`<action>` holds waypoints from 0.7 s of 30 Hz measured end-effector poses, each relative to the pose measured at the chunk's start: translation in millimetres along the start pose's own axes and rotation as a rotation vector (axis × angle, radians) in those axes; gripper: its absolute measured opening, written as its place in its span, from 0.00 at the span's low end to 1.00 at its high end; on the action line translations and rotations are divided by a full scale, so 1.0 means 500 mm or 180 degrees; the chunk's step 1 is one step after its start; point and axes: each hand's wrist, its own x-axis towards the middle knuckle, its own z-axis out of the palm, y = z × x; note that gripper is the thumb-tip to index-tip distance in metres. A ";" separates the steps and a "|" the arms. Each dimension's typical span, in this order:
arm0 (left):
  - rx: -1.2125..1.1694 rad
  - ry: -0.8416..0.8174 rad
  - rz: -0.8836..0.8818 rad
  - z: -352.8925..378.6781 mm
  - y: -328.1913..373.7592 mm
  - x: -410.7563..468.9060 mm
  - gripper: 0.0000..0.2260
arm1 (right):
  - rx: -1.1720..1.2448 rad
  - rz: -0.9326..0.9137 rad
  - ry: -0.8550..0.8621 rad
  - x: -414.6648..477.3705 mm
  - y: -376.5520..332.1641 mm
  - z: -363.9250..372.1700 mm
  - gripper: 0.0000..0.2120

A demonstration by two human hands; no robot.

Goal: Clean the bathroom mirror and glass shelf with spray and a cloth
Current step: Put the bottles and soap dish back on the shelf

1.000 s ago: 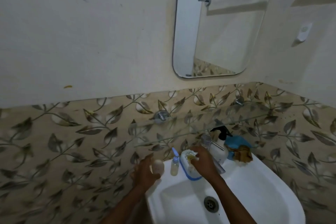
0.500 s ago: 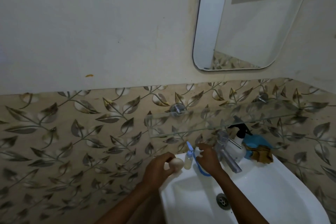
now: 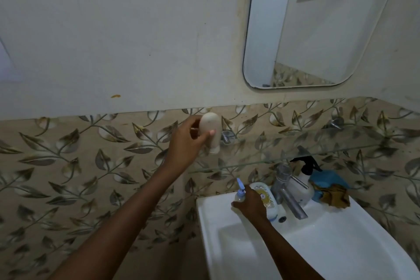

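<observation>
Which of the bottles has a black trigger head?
The white spray bottle standing behind the tap, beside the blue cloth. The small bottle has a blue pump; the cream bottle in the left hand shows none.

- A bathroom, small and plainly fitted.
- White washbasin [image 3: 341, 252] with a chrome tap [image 3: 286, 191] at 5 o'clock.
- Wall mirror [image 3: 318, 29] at 1 o'clock, with a towel rail reflected in it.
- Glass shelf [image 3: 354, 143] on chrome brackets, between mirror and washbasin.
- Leaf-patterned tiles [image 3: 68, 166] band the lower wall from 9 to 3 o'clock.
- Toiletry bottles [image 3: 266, 198] and a black-triggered spray bottle [image 3: 305, 180] crowd the washbasin's back ledge.
</observation>
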 end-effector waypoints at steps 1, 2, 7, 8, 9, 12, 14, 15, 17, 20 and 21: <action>0.0079 0.0047 -0.0063 0.001 -0.014 0.010 0.13 | -0.0029 0.0047 -0.0003 0.000 0.001 0.005 0.24; 0.0126 0.0094 -0.0101 0.003 -0.026 0.017 0.13 | -0.0056 0.0107 -0.0002 -0.001 -0.001 0.009 0.24; 0.0142 0.0210 -0.0174 0.007 -0.052 0.021 0.14 | 0.0093 0.0316 0.0205 0.001 0.006 0.029 0.18; 0.0153 0.0189 -0.0160 0.007 -0.054 0.021 0.14 | 0.0143 0.0320 0.0249 -0.001 0.003 0.027 0.16; 0.0154 0.0154 -0.0141 0.009 -0.055 0.020 0.14 | 0.0187 0.0290 0.0297 -0.003 0.003 0.024 0.15; 0.0180 0.0066 -0.0101 0.015 -0.060 0.018 0.13 | 0.0413 0.0135 0.0458 -0.024 -0.009 -0.005 0.14; 0.0187 0.0101 -0.0112 0.017 -0.061 0.019 0.12 | 0.0626 0.0025 0.0577 -0.048 -0.021 -0.040 0.14; 0.0176 0.0118 -0.0119 0.018 -0.061 0.019 0.12 | 0.0651 -0.0047 0.0627 -0.062 -0.028 -0.064 0.13; 0.0171 0.0158 -0.0154 0.019 -0.061 0.017 0.12 | 0.0553 -0.0179 0.0694 -0.090 -0.049 -0.119 0.12; 0.0153 0.0194 -0.0241 0.024 -0.065 0.015 0.14 | 0.0468 -0.0473 0.0749 -0.133 -0.097 -0.208 0.08; 0.0146 0.0196 -0.0282 0.025 -0.068 0.013 0.15 | 0.0438 -0.0553 0.0765 -0.146 -0.116 -0.235 0.09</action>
